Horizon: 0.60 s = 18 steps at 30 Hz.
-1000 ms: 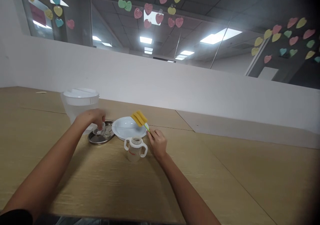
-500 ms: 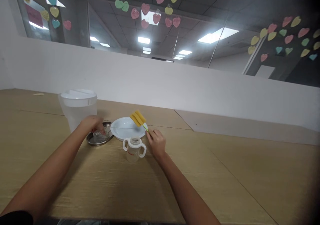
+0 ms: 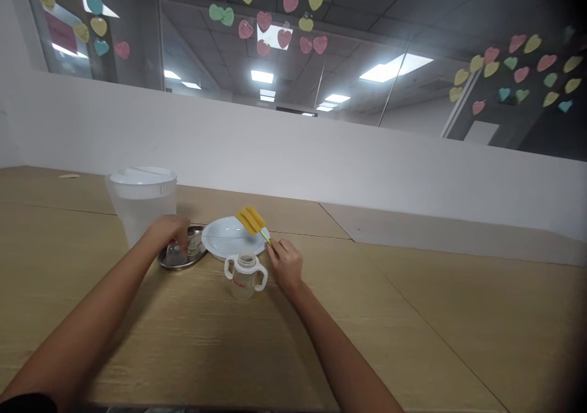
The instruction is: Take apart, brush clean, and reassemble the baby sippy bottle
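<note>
My right hand (image 3: 288, 264) is closed round the green handle of a yellow sponge bottle brush (image 3: 251, 220), whose head is over the near right rim of a white bowl (image 3: 215, 252). Left of that, my left hand (image 3: 172, 231) reaches down to a round metal tray (image 3: 177, 267), its fingers closed at a small clear plastic cap (image 3: 176, 254). Another small clear piece (image 3: 195, 241) lies beside it on the tray. In front of the bowl a baby bottle (image 3: 243, 281) with two white handles stands upright, its neck uncapped.
A large translucent lidded pitcher (image 3: 142, 202) holding liquid stands behind my left hand. At the far left lies a thin pale piece (image 3: 69, 176) on the wooden table (image 3: 206, 352). A white wall (image 3: 257, 150) rises along the table's back edge.
My left hand has lowered the clear cap from just above the tray onto it, with the cap turned over. My right hand and the brush have hardly moved; the view has shifted slightly.
</note>
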Available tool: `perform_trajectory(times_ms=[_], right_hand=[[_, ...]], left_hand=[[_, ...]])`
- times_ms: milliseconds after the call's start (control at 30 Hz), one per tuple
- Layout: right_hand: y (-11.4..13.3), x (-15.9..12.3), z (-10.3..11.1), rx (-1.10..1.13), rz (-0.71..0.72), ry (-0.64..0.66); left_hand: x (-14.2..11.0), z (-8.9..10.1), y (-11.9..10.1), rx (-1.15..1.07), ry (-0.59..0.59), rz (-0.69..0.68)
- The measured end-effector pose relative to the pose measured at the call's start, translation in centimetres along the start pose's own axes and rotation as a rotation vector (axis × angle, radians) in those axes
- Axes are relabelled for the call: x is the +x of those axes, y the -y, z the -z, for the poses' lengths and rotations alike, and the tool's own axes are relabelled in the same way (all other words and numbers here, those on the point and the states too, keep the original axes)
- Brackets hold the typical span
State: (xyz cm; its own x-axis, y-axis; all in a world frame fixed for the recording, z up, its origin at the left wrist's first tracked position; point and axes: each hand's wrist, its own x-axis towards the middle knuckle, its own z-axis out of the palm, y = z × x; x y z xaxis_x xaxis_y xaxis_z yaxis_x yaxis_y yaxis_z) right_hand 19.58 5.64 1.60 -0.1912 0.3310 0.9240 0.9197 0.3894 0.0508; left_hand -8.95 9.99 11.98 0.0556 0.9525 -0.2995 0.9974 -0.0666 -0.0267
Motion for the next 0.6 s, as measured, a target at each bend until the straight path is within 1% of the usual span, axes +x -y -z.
perform_trajectory(times_ms=[433,600], right_hand=[[0.09,0.02,0.1,-0.004,0.009,0.026],[0.1,0.01,0.1,0.002,0.013,0.026]], left_hand=[[0.17,-0.34,-0.32,0.013,-0.083,-0.051],[0.36,-0.34,-0.21,0.003,-0.07,-0.055]])
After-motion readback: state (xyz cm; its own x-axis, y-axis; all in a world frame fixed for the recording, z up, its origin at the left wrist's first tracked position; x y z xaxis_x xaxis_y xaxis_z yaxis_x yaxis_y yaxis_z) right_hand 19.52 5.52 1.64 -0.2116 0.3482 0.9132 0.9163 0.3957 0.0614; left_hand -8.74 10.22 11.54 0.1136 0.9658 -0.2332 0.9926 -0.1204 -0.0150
